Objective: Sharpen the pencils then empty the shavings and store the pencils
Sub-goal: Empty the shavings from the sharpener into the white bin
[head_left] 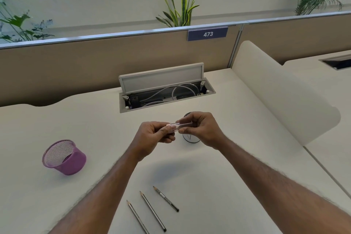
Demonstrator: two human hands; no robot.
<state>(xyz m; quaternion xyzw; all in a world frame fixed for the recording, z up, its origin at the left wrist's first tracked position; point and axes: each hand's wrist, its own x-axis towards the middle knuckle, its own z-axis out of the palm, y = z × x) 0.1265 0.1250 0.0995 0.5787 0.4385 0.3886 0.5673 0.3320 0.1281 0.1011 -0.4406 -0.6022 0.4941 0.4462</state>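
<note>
A small see-through pencil sharpener [178,125], pinkish at one end and clear at the other, is held level in the air between two hands above the middle of a pale desk [218,176]. The left hand [153,135] has its fingers curled in and pinches the pinkish end between thumb and fingertips. The right hand [201,129] is curled the same way and pinches the clear end. Each hand grips its own half, which suggests the person is about to pull the case apart or is working it loose. Whether the two halves have parted cannot be made out.

Directly beneath the right hand stands a small white container [190,139] with a dark rim, mostly hidden by the fingers. Holding the sharpener right over it looks deliberate, so the shavings would drop inside. No shavings can be seen.

Nearer the person, three pencils [152,211] lie side by side on the desk, apart from each other, points aimed away. Their tips look sharpened, so the sharpening step seems done and storing them is not yet done.

Well off to the left sits a purple mesh pencil cup [63,156], its mouth tipped up and leftward, holding nothing visible; it is probably where the pencils belong.

Behind the hands, an open cable tray [167,93] is set in the desk, with a partition [95,59] and leafy plants [180,5] beyond.
</note>
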